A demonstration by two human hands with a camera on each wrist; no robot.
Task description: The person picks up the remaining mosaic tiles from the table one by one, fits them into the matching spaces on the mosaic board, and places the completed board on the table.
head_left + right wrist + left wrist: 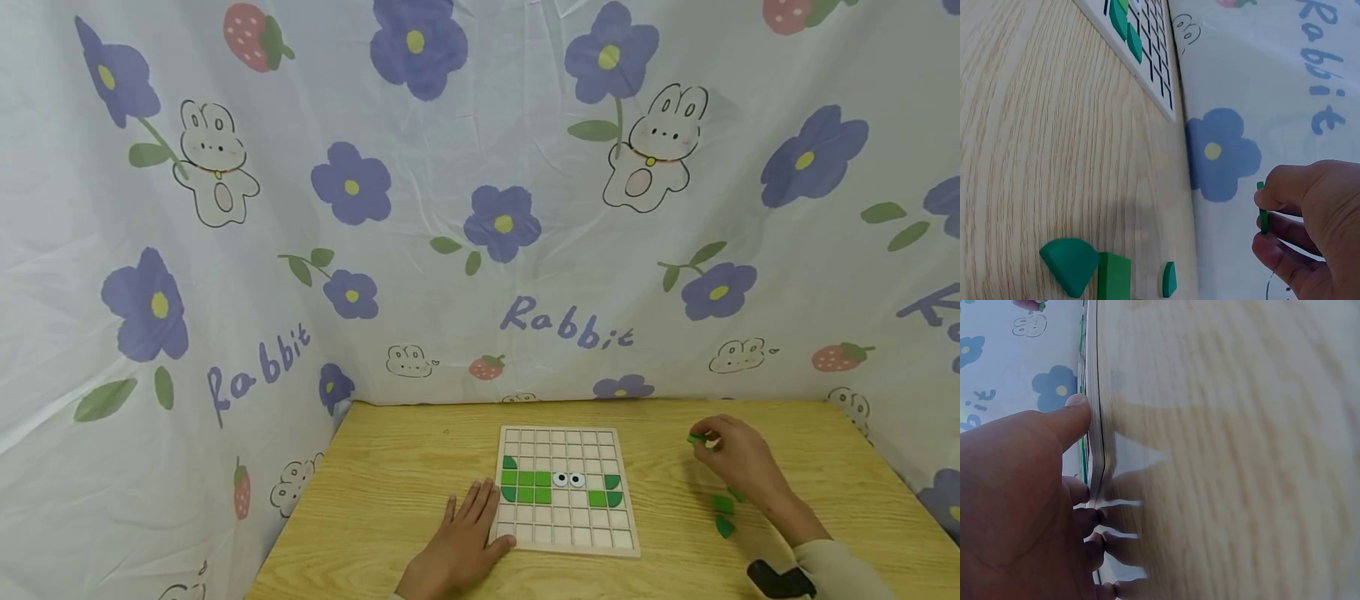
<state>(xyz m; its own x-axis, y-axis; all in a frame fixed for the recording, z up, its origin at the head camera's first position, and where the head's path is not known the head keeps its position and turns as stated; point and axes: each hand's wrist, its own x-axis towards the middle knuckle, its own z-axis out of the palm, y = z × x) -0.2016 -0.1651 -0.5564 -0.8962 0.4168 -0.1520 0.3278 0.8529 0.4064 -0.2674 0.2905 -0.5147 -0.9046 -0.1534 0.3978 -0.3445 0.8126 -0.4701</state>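
A pale wooden grid board (562,536) lies on the table, partly filled with green square and rounded tiles and two eye tiles (568,480). My left hand (459,542) rests at the board's left edge, fingers straight and thumb at the near corner. In the left wrist view, the thumb and fingertips meet the board's side. Off to the right, raised above the table, my right hand (741,460) pinches a thin green tile (1263,215) between thumb and fingers. The tile appears edge-on in the right wrist view, so its outline is hidden.
Below the right hand lie several loose green pieces, among them a square tile (722,504) and a quarter-round tile (724,526). A black object (780,578) shows beside the right sleeve. Behind the table hangs a patterned white curtain (442,333).
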